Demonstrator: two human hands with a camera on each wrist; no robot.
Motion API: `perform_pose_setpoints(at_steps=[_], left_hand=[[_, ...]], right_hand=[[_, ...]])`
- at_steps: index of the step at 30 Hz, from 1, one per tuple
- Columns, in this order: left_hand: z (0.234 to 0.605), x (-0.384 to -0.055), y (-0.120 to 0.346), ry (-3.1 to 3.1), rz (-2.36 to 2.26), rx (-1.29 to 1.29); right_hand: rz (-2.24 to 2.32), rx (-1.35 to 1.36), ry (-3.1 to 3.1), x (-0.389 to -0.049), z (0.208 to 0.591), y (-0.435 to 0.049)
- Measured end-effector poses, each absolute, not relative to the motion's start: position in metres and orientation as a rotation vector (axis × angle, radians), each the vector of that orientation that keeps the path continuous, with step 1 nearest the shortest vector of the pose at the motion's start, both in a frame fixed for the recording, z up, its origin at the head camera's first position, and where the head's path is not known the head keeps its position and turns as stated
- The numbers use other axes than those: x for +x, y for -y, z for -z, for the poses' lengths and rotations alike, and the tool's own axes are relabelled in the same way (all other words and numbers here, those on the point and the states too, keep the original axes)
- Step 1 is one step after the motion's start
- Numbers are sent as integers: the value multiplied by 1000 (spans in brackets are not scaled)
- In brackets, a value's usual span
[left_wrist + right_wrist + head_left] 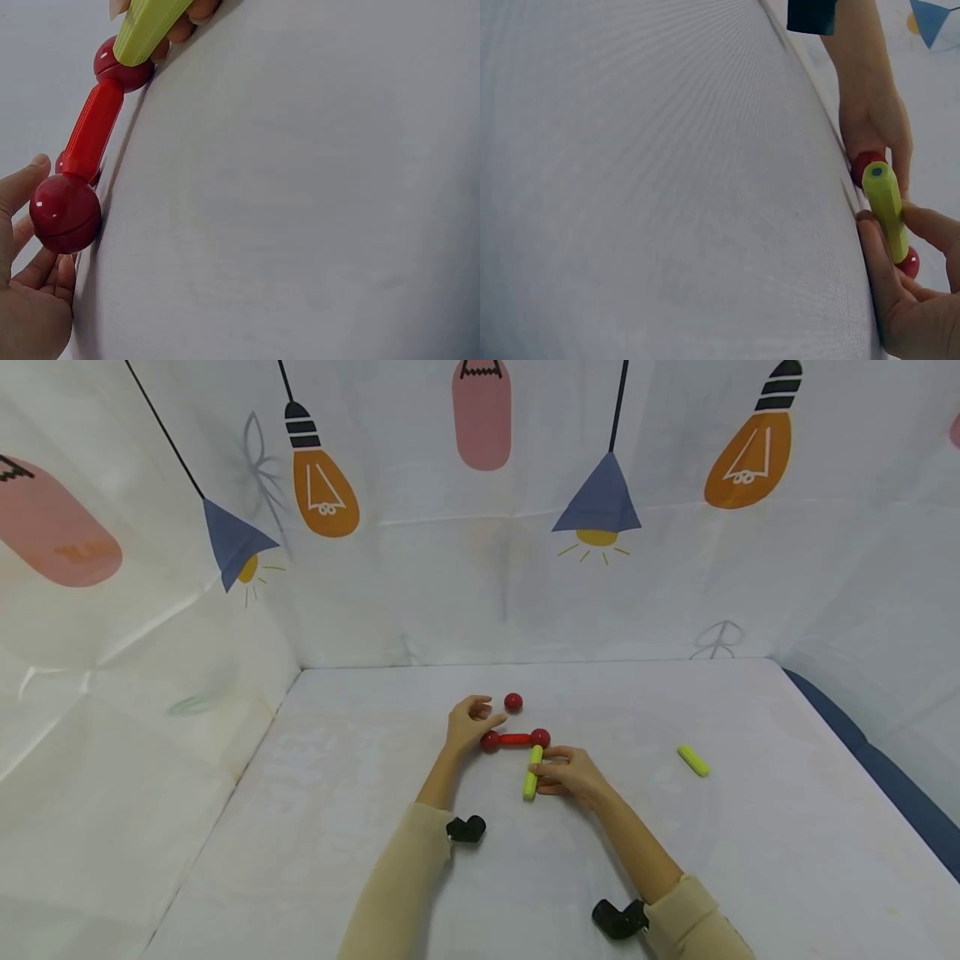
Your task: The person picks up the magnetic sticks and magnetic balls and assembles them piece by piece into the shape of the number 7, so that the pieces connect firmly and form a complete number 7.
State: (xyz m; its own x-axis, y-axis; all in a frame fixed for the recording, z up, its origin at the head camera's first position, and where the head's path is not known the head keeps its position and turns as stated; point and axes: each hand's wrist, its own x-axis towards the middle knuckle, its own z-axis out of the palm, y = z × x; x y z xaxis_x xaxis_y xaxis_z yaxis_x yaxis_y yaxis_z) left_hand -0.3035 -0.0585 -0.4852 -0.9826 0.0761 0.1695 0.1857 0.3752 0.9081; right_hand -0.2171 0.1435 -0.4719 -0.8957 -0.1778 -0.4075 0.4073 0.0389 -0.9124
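Looks partly done. Joined near the middle of the table [300,827]: red rod [514,740], lying crosswise, with left ball [490,742] at one end and right ball [540,738] at the other. In progress, by the look of it: yellow-green rod [886,214], pinched between thumb and fingers of right hand [573,772], far end up against right ball; overlapping it in the left wrist view, so cannot tell if seated or merely touching. Left hand [468,725] close by left ball, thumb and fingers parted, gripping nothing as far as visible; cannot tell about contact. Not yet joined: loose red ball [513,702], just beyond the joined piece near left hand; second yellow-green rod [693,760], well apart to the right, lying aslant. Probably remaining: firm fit of pinched rod, plus both loose pieces
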Motion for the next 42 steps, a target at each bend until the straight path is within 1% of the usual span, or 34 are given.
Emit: perform_pose_setpoints(at_steps=[8, 22, 35, 42], left_hand=[[485, -286, 66, 2577, 1728, -254], [489, -266, 72, 2641, 1629, -319], [492, -264, 74, 2610, 1659, -298], [489, -265, 72, 2585, 1673, -281]], right_hand=[[1919, 260, -1918, -219, 474, -142], [1926, 311, -1926, -219, 475, -141], [1934, 292, -1923, -218, 474, -141], [1920, 330, -1929, -221, 472, -139]])
